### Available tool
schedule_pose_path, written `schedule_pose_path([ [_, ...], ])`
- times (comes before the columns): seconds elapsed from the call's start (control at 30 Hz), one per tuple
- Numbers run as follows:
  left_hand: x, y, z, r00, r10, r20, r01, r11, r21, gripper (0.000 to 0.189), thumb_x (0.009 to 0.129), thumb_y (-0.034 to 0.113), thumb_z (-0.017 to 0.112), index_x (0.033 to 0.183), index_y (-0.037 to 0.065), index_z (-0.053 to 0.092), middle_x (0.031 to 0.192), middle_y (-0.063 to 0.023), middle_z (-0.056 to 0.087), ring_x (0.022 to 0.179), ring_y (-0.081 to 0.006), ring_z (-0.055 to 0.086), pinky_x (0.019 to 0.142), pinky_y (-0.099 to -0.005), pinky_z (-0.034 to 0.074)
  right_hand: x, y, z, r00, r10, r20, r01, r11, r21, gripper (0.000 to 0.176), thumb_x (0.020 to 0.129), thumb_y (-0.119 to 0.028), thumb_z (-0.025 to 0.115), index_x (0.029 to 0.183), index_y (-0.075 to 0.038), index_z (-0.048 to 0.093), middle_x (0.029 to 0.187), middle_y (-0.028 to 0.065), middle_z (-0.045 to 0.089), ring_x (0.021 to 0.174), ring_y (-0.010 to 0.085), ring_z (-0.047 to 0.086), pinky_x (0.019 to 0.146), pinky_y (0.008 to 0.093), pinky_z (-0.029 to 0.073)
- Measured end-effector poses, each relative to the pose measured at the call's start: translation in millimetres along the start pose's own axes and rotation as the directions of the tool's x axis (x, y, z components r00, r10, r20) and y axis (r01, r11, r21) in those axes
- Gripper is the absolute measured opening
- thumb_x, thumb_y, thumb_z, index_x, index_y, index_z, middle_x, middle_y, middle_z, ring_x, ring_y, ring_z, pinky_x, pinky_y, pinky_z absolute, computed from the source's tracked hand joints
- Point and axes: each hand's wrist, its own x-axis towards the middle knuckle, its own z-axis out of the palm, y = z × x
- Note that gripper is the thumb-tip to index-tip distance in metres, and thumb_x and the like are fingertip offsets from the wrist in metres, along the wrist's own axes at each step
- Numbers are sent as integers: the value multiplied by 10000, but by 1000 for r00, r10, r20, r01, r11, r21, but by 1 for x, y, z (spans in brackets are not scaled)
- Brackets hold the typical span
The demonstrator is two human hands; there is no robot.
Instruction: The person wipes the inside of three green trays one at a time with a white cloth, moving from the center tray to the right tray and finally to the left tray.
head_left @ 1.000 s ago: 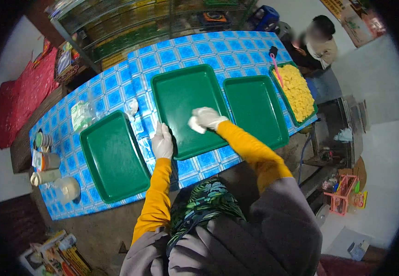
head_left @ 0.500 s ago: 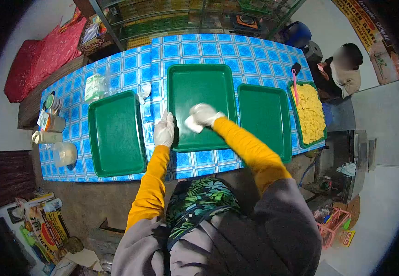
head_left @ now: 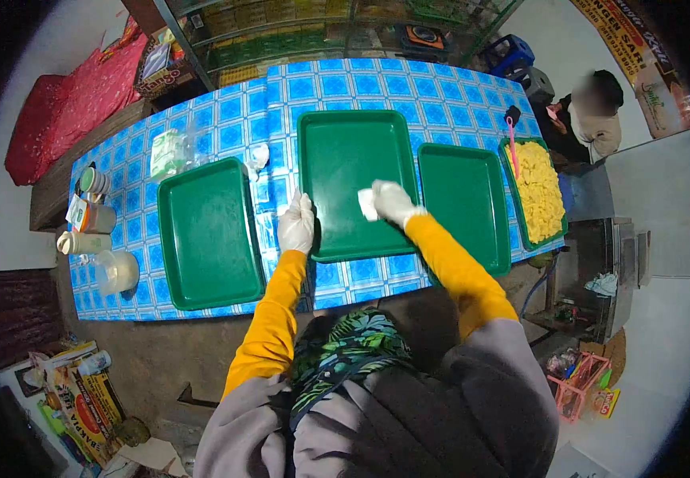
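The white cloth [head_left: 367, 204] is lying inside the middle green tray [head_left: 345, 155], toward its right wall, and the right hand [head_left: 395, 203] is curling over it from the right, pinching it against the tray floor. The tray's long axis is running away from the person, while the left hand [head_left: 296, 225], fingers together and flat, is resting on its near-left rim. Neighbouring green trays [head_left: 205, 231] are flanking it on the blue-checked table [head_left: 345, 80].

I see a blue checked table cover [head_left: 345, 80] across the upper frame. On it, left of center, lies the left green tray [head_left: 209, 235]. Right of center lies the right green tray [head_left: 464, 203]. At the far right, the far-right tray [head_left: 517, 211] carries yellow pieces [head_left: 540, 191] and a pink spatula [head_left: 510, 147]. Jars [head_left: 90, 215] stand at the left edge.
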Motion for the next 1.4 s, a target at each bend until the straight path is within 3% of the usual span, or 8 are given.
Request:
schedule_pose_path([
  [0.27,8,-15,1,1000,-19,-4,19,998,66,456,1031,331,547,1367,24,577,983,-219,732,896,-192,691,822,-306,509,-11,-114,70,976,-189,-103,207,957,202,245,869,-211,566,1064,-67,602,1022,218,651,964,410,642,863,505,515],
  [0.6,1,0,0,999,29,-19,-28,999,30,431,1050,312,518,1373,34,577,978,-176,740,826,-166,663,767,-309,506,34,27,-33,866,-500,-5,376,658,-652,60,783,-136,605,774,-86,637,739,102,625,738,290,617,656,443,485],
  [0.9,6,-19,9,1000,11,9,-10,986,-168,439,1043,266,533,1397,8,552,1089,-89,724,959,-117,618,875,-253,468,-68,-19,-7,924,148,352,16,906,-423,198,771,-99,632,918,-69,762,936,172,743,897,330,735,681,472,592],
  [1.03,-1,9,1,998,65,0,-65,997,36,434,1039,268,526,1370,-10,568,975,-154,716,876,-181,628,831,-324,487,-37,-46,16,902,-146,406,66,976,206,169,731,-159,702,758,7,699,759,191,711,659,301,675,578,441,515],
  [1.13,9,-7,-1,887,435,-156,-301,800,519,426,1007,300,547,1291,-8,625,841,-202,601,831,-393,554,746,-472,415,-84,-61,-38,965,-126,231,-227,45,973,175,747,116,595,835,7,700,803,104,698,681,162,665,547,295,500],
  [1.27,-42,70,44,912,411,7,-398,881,256,357,962,311,599,1173,24,626,903,-196,600,831,-360,571,770,-461,450,-157,24,-100,806,521,-280,-133,621,772,163,835,-2,618,966,-19,713,894,104,715,760,207,684,655,334,550],
  [1.33,-88,89,96,908,339,245,-381,913,148,388,954,331,595,1219,48,605,956,-205,615,862,-384,602,789,-470,487,-179,54,-130,856,517,29,-513,854,-86,215,878,-217,629,1003,-64,715,943,143,720,840,313,696,776,410,555],
  [1.4,-120,96,133,799,280,532,-467,847,255,510,950,352,591,1355,49,522,992,-225,620,913,-418,622,796,-490,504,-196,91,-86,899,381,216,-402,913,65,323,803,-383,655,997,-136,731,1075,150,714,973,362,682,836,474,545],
])
